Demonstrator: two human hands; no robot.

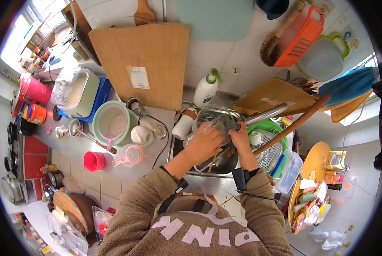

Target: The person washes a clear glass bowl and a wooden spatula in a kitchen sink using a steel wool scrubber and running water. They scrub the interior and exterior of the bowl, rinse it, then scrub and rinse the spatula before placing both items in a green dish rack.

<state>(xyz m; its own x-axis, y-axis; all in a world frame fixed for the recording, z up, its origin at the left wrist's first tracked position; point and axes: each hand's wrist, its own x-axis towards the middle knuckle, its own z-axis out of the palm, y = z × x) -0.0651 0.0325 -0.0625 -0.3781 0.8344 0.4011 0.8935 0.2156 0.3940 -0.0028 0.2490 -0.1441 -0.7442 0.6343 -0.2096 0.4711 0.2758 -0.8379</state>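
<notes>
Over the stainless steel sink [191, 175], a clear bowl [215, 112] is tilted towards me. My left hand [207, 139] reaches across its opening with bent fingers; whether they grip anything is hidden. My right hand [240, 137] holds the bowl's right rim. Below my hands, the basin contains dishes and thin sticks, partly covered by my arms. A white cylindrical container [182, 128] lies tilted at the sink's left side, close to the bowl. Behind the bowl stands a white pump bottle [205, 91] with a green top.
Right of the sink, a green basin [287, 144] holds a perforated metal tray [269, 147]; a long wooden rod [293, 123] slants over it. A large cutting board [139, 60] leans on the wall. Leftward are a pale green bowl [111, 123], pink cup [94, 161] and black cable [160, 153].
</notes>
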